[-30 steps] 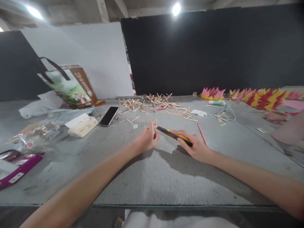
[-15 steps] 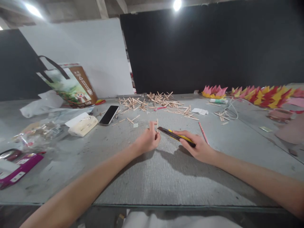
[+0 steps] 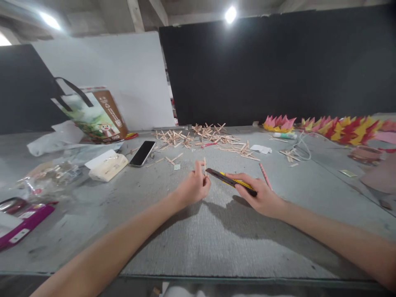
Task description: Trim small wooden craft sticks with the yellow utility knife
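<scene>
The wooden stick [image 3: 204,163] is nearly upright over the middle of the table [image 3: 185,251], pinched in the grip of the left hand [image 3: 193,185]; the table reaches grey across the whole width; behind its far left rises a white panel [image 3: 136,82], with a printed carrier bag [image 3: 99,119] standing in front of it; a row of pointed paper pieces [image 3: 346,130], pink, yellow and red, lies along the far right; between bag and row spreads a loose heap of sticks [image 3: 173,138]; the right hand [image 3: 262,197] has its grip wrapped round a black and yellow utility knife [image 3: 227,179], whose tip points at the stick, though whether the two touch cannot be told; beyond the left forearm lies a pale tissue pack [image 3: 109,167], and just beside it a dark-screened phone [image 3: 142,153]; a pink patterned rod [image 3: 265,176] lies just past the right hand; smallest, a pale green square [image 3: 177,167] sits near the left hand.
</scene>
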`<control>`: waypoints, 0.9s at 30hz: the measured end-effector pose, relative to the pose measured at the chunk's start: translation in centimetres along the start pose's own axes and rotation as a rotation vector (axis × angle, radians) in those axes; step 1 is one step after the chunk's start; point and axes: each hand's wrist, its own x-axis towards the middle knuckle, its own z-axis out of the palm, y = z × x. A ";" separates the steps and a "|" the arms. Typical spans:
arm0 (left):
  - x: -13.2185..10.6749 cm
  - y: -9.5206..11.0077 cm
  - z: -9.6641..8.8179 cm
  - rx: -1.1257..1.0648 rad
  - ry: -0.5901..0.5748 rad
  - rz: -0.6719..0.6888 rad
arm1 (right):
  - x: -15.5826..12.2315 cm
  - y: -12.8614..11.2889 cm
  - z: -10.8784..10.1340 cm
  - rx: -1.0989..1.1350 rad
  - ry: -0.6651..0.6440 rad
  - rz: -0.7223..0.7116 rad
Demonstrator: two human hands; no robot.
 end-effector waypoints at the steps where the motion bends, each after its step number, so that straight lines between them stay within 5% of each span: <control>1: 0.0 -0.1 -0.1 0.016 -0.013 0.003 | 0.1 0.0 -0.2 -0.005 -0.007 -0.003; 9: -0.6 1.6 0.6 -0.317 0.120 -0.051 | -0.7 0.0 1.2 -0.030 0.073 -0.042; 13: -0.7 1.5 0.3 -0.254 0.164 -0.023 | -0.4 -0.7 0.7 -0.070 0.035 -0.029; 18: -0.2 0.4 -0.3 -0.117 0.085 0.014 | 1.0 -1.6 -1.3 -0.105 -0.025 -0.036; 24: -0.3 0.0 0.1 -0.152 0.098 -0.017 | 0.3 -0.8 0.5 -0.057 -0.002 -0.001; 27: -0.3 -0.4 0.5 -0.158 0.087 -0.010 | 0.8 -0.8 -0.2 -0.075 -0.068 0.015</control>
